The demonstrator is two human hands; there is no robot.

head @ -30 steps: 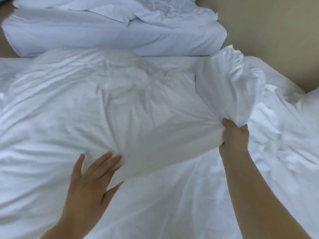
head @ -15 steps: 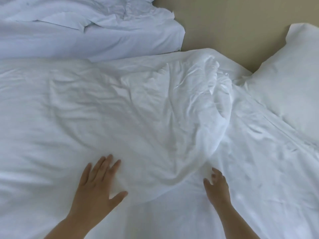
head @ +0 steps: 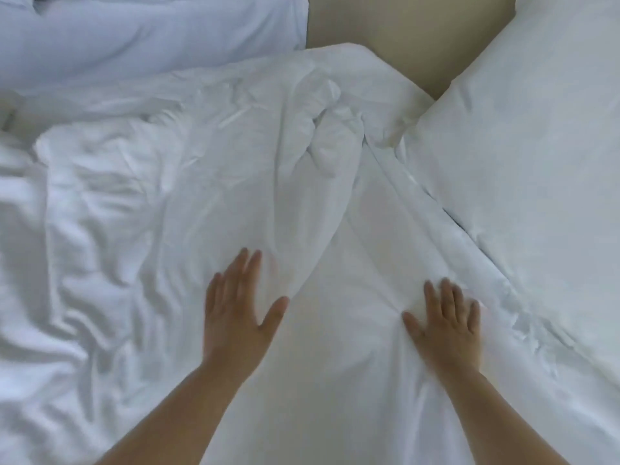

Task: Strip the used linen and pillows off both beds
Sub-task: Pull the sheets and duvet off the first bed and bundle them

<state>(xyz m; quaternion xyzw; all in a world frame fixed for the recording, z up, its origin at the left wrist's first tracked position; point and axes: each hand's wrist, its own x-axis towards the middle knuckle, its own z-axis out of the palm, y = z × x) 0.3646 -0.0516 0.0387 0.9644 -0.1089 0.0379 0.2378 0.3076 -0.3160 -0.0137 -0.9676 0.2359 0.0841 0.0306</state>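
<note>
Near: left hand [head: 235, 307] flat on duvet [head: 235, 182] edge, grip spread; right hand [head: 446, 327] on sheet [head: 352, 297], grip spread, probably pressing (blurred). Next, pillow [head: 536, 146] at 1 o'clock from right hand, nearer that one, long edge running 11-to-5. Far, second bed [head: 134, 38] at 11. A second ago right grip pinched the duvet fold; now released.

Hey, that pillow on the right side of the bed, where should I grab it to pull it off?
Take the pillow probably by its long near edge, which lies exposed on the sheet and faces the right hand. Slide that hand in from the left, fingers under the edge. It lies flat on the sheet, holding nothing.
</note>
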